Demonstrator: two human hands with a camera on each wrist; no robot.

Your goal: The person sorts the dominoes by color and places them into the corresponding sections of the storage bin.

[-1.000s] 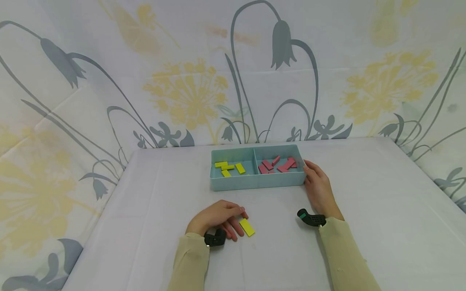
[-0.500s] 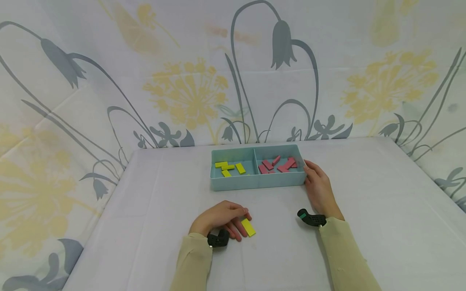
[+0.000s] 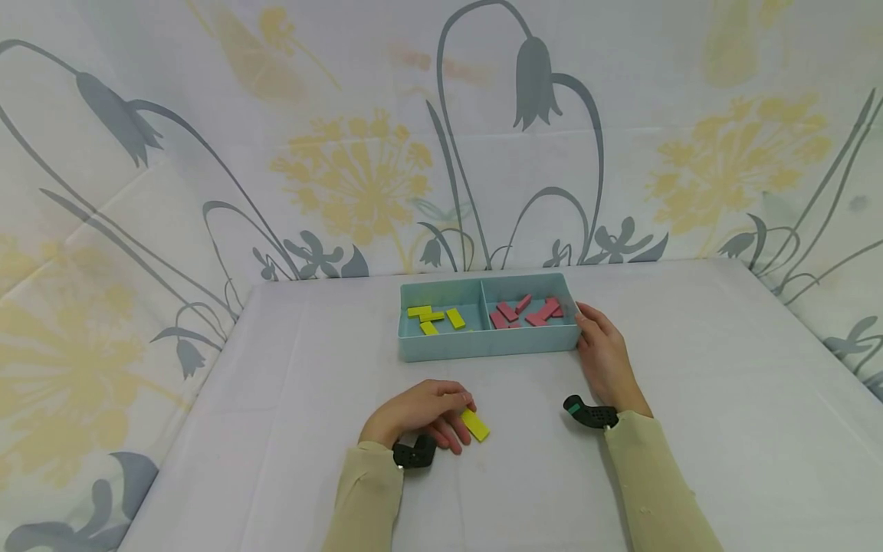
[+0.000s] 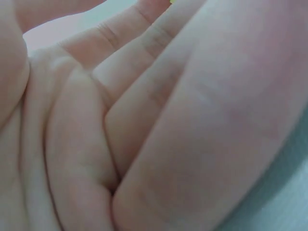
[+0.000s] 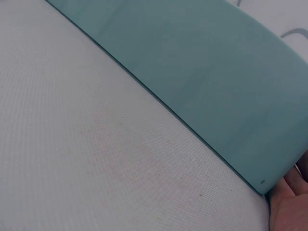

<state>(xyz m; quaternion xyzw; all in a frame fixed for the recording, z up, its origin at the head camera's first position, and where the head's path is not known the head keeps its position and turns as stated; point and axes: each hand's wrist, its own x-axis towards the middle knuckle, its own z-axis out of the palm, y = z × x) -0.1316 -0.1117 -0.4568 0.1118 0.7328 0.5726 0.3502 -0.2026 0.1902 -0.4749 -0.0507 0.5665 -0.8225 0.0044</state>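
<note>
My left hand is low over the cloth in front of the box, its thumb and finger pinching one end of a small yellow rectangular block. In the left wrist view that hand's fingers fill the picture and hide nearly all of the block. Against the right end of a pale teal two-compartment box rests my right hand. The right wrist view shows the box's long side wall with that hand touching the end by the lower corner.
Several yellow blocks lie in the box's left compartment and several pink blocks in its right one. A divider stands between them. White cloth covers the table, with a flower-patterned cloth behind.
My left hand has slid slightly right. The yellow block has shifted a little right and away and turned, with the thumb now over its end. The right hand and the box have stayed put.
</note>
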